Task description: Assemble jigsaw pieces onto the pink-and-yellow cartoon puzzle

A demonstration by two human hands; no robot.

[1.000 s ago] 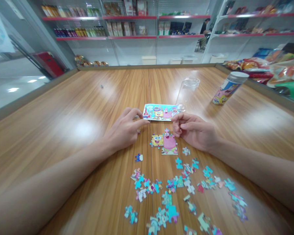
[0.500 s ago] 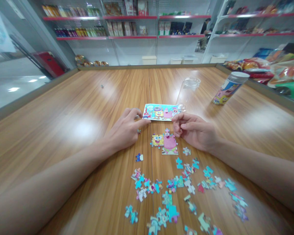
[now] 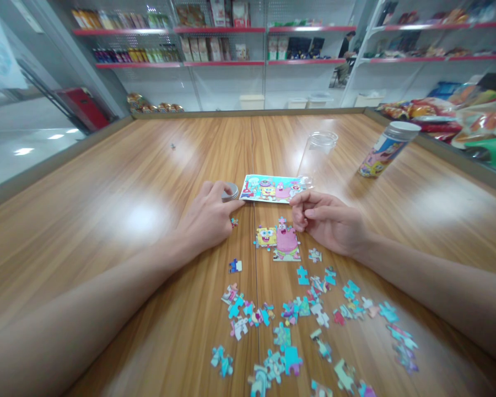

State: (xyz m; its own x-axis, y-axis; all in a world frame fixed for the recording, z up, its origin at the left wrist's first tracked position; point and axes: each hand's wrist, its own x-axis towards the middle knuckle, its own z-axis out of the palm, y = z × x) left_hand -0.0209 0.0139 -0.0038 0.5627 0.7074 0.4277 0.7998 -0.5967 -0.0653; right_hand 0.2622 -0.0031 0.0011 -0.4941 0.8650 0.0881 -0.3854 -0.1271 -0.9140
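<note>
My left hand (image 3: 209,215) rests on the table, its thumb stretched towards the lower left corner of a picture card (image 3: 273,188) and its fingers bent beside a round silver lid (image 3: 230,191). The card shows a row of cartoon figures. At the card's lower right edge, my right hand (image 3: 328,220) has its fingers curled and thumb against them; whether something small is inside is hidden. Between the hands lies a joined puzzle section (image 3: 287,242) with a yellow and a pink figure. A loose blue-and-white puzzle piece (image 3: 235,266) is below my left hand.
Several loose puzzle pieces (image 3: 281,333) are scattered nearer to me. A clear plastic tube (image 3: 316,154) lies behind the card, and a printed canister (image 3: 386,149) stands at the right. Snack bags (image 3: 434,118) line the right side; stocked shelves (image 3: 223,30) and a person (image 3: 344,58) are behind.
My left hand has shifted slightly left, and more of the silver lid shows. The card's left end has moved a little left. My right hand stays in place.
</note>
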